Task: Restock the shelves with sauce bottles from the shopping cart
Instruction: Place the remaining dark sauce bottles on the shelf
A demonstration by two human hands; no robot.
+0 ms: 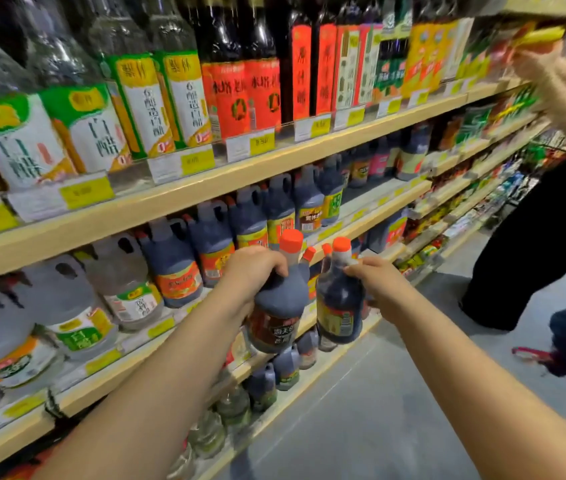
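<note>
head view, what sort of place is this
Most likely a supermarket aisle: long shelves stacked with bottles, yellow price tags along the shelf edges, and another person reaching up further along.

Aisle floor (395,393): open on my right, free room beside and between my forearms.
Other person (531,244): stands further along on my right, closing off that end of the aisle.
Dark jugs (212,244): packed side by side to the shelf front; I see no gap.
Shelf board (205,192): close over the jug tops, little headroom.
Between my loads: left bottle (281,306) in my left hand (257,268) and right bottle (338,310) in my right hand (376,277) hang just beside each other, with orange-capped bottles (309,253) behind the slit.
</note>
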